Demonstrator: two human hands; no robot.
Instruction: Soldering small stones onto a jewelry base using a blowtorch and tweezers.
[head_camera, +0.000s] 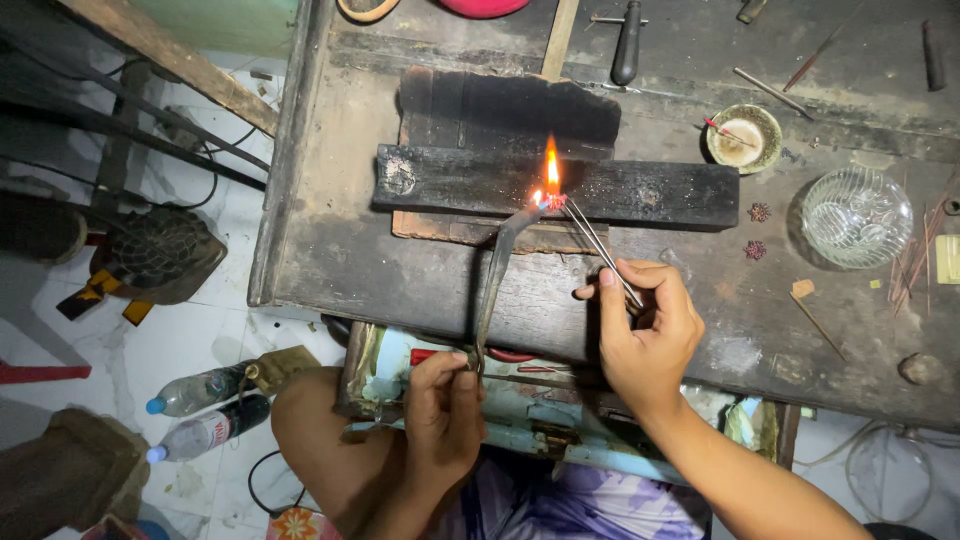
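My left hand (443, 405) grips the lower end of a dark metal torch pipe (495, 275) that rises toward a charred black block (640, 190). An orange flame (551, 170) burns at the pipe's tip, over the block. My right hand (647, 325) pinches thin metal tweezers (598, 245), whose points reach into the base of the flame and hold a small glowing piece there. A second charred slab (500, 110) lies behind the block.
On the worn wooden bench (330, 260) sit a clear glass bowl (856, 217), a small round dish (743, 138), a dark-handled tool (626, 42) and thin rods. Two small red ornaments (757, 213) lie near the bowl. Two plastic bottles (200, 410) rest on the tiled floor.
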